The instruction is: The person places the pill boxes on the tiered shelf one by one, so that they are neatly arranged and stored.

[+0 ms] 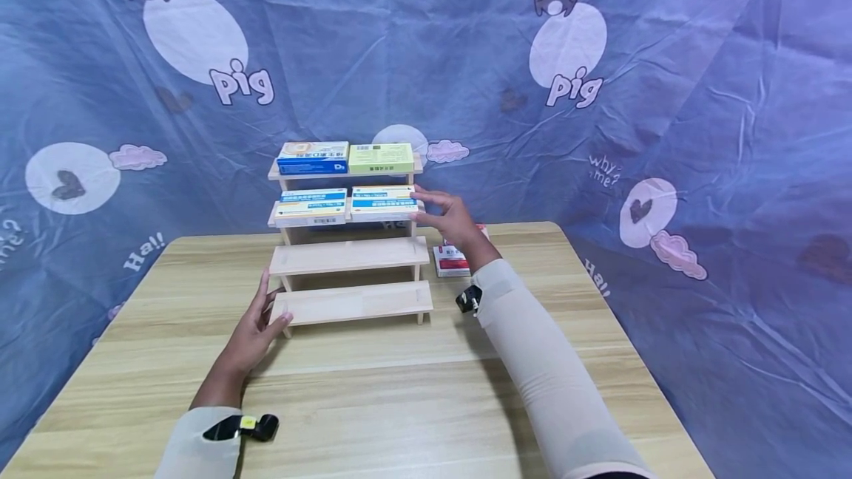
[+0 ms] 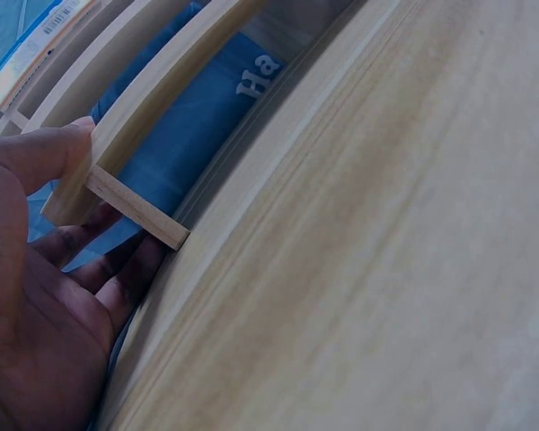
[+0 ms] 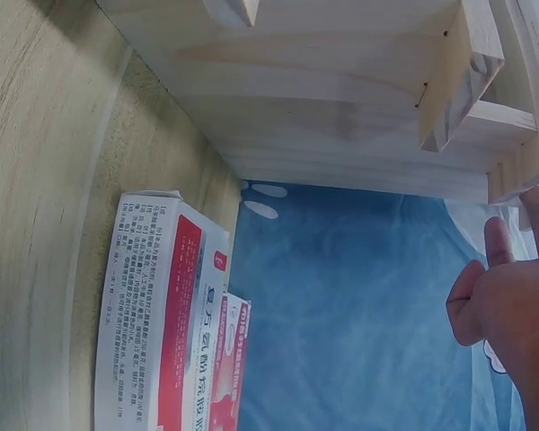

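Note:
A wooden tiered stand (image 1: 349, 256) stands on the table. At its near left corner my left hand (image 1: 249, 335) grips the lowest step, thumb on top of the board and fingers around the end by the leg (image 2: 139, 208). My right hand (image 1: 452, 220) is at the right end of a white, blue and yellow medicine box (image 1: 382, 203) on the second step from the top, with thumb and forefinger at its near and far edges. A matching medicine box (image 1: 311, 207) lies left of it. In the right wrist view, that box is largely hidden beyond the fingers (image 3: 499, 242).
On the top step lie a blue and white box (image 1: 313, 157) and a yellow-green box (image 1: 381, 158). Red and white medicine boxes (image 3: 166, 305) rest on the table right of the stand, partly behind my right wrist. A blue patterned cloth (image 1: 399, 35) hangs behind the table.

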{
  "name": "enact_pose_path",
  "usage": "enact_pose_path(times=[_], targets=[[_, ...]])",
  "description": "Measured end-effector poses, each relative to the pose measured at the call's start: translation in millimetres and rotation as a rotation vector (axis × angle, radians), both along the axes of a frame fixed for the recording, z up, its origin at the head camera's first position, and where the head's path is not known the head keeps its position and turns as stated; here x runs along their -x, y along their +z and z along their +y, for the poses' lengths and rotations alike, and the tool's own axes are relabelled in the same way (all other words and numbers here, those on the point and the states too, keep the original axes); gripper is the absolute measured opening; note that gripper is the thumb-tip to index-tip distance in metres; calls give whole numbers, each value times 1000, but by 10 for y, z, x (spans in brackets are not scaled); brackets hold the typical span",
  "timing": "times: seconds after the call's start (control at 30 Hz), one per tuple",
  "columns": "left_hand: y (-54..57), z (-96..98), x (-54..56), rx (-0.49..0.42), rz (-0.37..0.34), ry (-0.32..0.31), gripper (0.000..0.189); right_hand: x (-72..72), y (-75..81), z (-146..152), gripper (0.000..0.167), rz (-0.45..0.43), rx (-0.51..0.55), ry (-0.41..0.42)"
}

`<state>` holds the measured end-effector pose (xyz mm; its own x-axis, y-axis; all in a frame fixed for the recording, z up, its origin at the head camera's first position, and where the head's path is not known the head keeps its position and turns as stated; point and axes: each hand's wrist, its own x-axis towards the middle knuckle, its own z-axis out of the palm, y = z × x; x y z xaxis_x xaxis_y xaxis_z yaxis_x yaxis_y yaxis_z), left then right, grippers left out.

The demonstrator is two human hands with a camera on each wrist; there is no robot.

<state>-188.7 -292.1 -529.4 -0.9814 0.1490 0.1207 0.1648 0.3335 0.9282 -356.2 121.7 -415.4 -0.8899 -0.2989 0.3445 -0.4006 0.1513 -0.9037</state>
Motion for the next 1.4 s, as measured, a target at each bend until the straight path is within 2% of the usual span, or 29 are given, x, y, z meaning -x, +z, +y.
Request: enact_pose_path(times=[0.2, 0.4, 0.67, 0.77, 1.0, 1.17, 1.4], targets=[[-3, -2, -8, 0, 3, 4, 102, -12, 6, -17, 50, -41, 38, 8], [-9, 7, -8, -4, 21, 3, 101, -3, -13, -1, 58, -85, 85, 34], [8, 18, -1, 1, 30, -4, 101, -34, -57, 205, 69, -107, 85, 33], [16, 21, 3, 1, 34, -1, 101, -68, -66, 319, 68, -110, 56, 6], [30, 23, 10, 0, 39, 1, 102, -139, -109, 605, 65, -196, 75, -50], [27, 22, 17, -4, 36, 4, 102, -135, -169, 804, 63, -183, 36, -109], [10, 9, 8, 11, 23, 4, 102, -174, -267, 1009, 64, -230, -19, -159]])
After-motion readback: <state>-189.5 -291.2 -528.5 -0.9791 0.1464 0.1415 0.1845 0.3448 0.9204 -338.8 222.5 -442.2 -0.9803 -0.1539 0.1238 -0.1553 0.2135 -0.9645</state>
